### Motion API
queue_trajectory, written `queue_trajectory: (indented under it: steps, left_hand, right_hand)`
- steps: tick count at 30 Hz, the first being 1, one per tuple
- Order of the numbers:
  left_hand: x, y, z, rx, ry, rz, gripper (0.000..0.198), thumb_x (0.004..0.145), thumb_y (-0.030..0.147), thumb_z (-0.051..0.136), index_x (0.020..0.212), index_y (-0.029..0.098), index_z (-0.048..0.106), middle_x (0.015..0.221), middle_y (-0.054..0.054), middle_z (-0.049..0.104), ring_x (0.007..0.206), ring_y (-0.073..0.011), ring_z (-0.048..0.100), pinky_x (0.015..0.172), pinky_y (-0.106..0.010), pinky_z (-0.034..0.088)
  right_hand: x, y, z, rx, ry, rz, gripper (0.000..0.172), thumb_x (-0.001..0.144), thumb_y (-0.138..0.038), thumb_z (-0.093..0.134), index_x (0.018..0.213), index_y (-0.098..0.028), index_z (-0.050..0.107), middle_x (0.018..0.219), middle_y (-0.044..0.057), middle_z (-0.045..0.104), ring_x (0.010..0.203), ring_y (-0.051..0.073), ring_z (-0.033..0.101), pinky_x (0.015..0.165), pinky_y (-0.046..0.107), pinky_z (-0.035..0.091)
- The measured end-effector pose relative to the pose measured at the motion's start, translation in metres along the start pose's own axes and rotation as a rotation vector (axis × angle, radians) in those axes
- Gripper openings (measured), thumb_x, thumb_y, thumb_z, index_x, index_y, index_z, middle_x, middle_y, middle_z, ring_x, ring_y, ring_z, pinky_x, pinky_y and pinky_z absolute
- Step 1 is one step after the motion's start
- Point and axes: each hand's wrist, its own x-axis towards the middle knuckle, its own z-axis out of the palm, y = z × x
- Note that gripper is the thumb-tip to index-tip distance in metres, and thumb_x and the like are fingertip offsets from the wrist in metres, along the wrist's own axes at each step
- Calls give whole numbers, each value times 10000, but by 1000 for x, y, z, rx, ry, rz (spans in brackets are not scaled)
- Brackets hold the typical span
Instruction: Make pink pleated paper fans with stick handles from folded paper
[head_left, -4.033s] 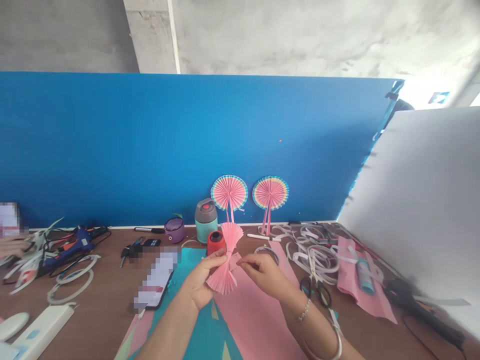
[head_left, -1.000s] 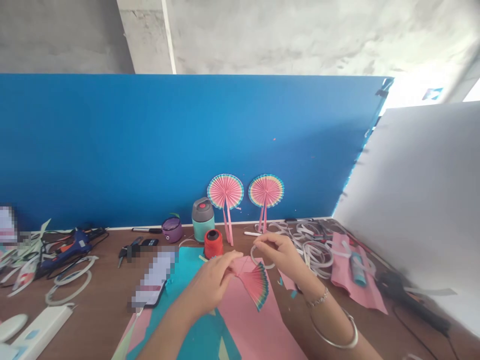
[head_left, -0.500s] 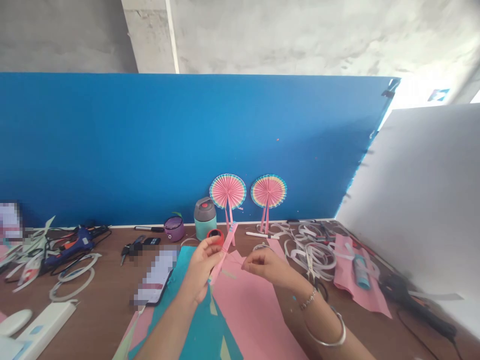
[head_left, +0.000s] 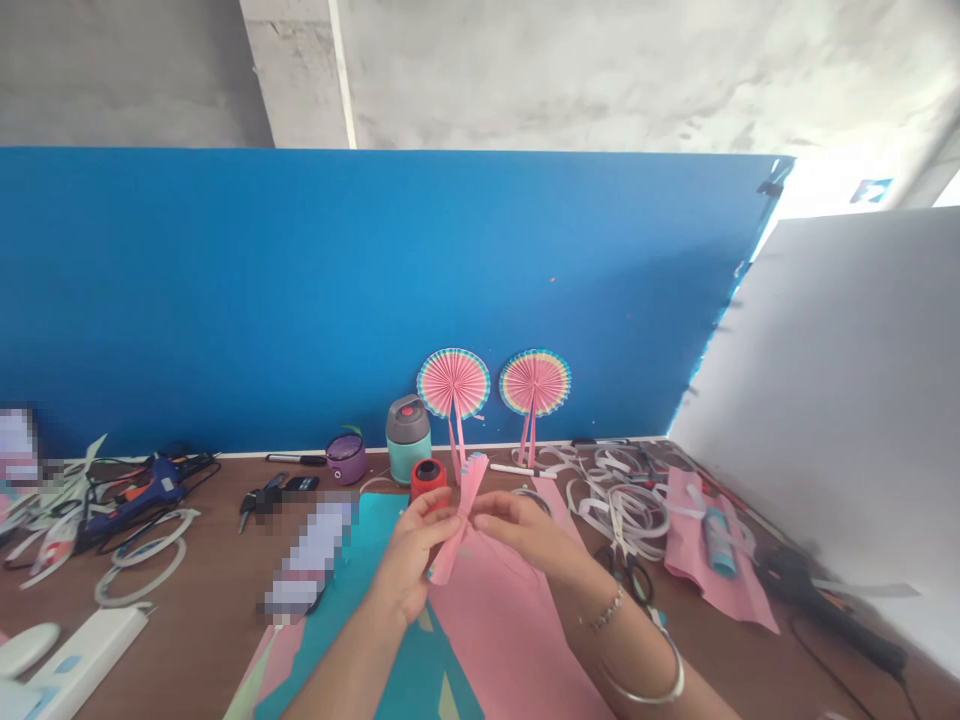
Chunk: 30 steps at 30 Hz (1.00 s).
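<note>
Both my hands meet over the table on a pleated pink paper strip (head_left: 459, 520) that is folded flat and stands tilted. My left hand (head_left: 409, 555) pinches its middle from the left. My right hand (head_left: 525, 532) pinches the same spot from the right; bangles ring that wrist. Under them lie a pink paper sheet (head_left: 499, 630) and a teal sheet (head_left: 375, 590). A red thread spool (head_left: 427, 479) stands just behind the strip.
Two finished round paper fans (head_left: 453, 385) (head_left: 534, 383) lean on the blue partition. A teal bottle (head_left: 408, 438), a purple pot (head_left: 346, 459), scissors (head_left: 628, 568), white paper rings (head_left: 626, 495), a phone (head_left: 304, 560), a blue glue gun (head_left: 139, 490) and a white board (head_left: 847, 400) surround the sheets.
The pleated paper, fanned out a second ago, has been closed into a flat strip. My right hand has come in and now pinches its middle with the left.
</note>
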Motion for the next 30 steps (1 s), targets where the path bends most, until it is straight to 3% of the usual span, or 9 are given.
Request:
queue_trajectory:
  steps: [4,11,21,26,30]
  left_hand:
    - [-7,0,8,-6,52,49,504,569,141,743,1035,167,551,763,-13,659,669,-146,638,599,-236,454]
    - [-12,-2,14,-33,89,93,486,532,191,776,973,194,572,781,-6,677,673,-137,636,615,-233,444]
    - [-10,-8,15,-63,74,114,441,539,222,788,940,184,610,793,-15,674,677,-132,628,618,-231,447]
    - [-8,-12,14,-16,21,48,340,603,295,749,892,146,652,703,-26,661,553,-109,575,553,-233,423]
    - [-10,-11,14,7,-9,-1,298,598,335,758,792,127,670,666,-32,653,570,-113,570,519,-215,399]
  right_hand:
    - [2,1,20,55,75,20,270,789,-438,595,875,-184,571,786,2,584,637,117,543,597,250,444]
    - [2,0,31,-20,279,-30,190,766,-338,576,672,-180,531,587,-36,465,548,101,409,506,225,328]
    - [1,-1,32,-68,327,-93,199,782,-343,552,664,-183,543,615,-16,527,564,114,447,529,236,358]
    - [0,-4,32,-39,315,-124,175,781,-324,545,680,-182,546,620,-11,555,582,123,500,558,242,397]
    - [3,-1,29,5,276,-134,195,788,-355,552,690,-186,544,629,-8,572,595,127,522,572,244,415]
